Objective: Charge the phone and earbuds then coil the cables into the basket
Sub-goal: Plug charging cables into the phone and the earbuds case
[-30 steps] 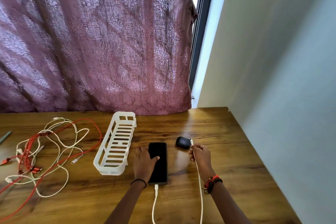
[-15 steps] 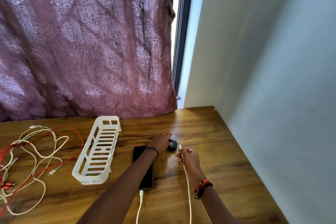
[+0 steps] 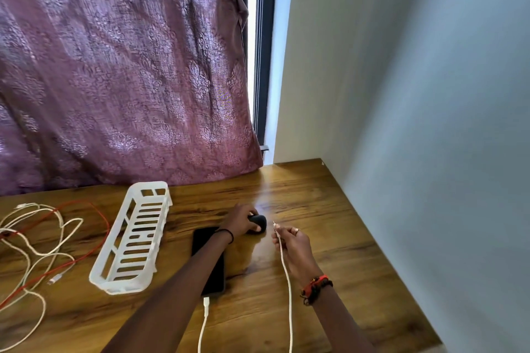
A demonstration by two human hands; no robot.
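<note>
Forearm over the phone [image 3: 202, 241], left hand [image 3: 239, 222] curls round the earbud case [image 3: 260, 222] toward the table's [image 3: 329, 209] far edge; right hand [image 3: 294, 246] pinches a white cable [image 3: 289, 289] at its plug end beside it.

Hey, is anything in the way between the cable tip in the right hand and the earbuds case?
Nothing visible. Only bare table separates the tip of the charging cable, pinched in the right hand, from the earbuds case. The left hand grips the case from its other side.

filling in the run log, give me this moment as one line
left hand grips earbuds case | right hand pinches white cable, plug short of case | phone: second cable at port | basket: no cables
</note>
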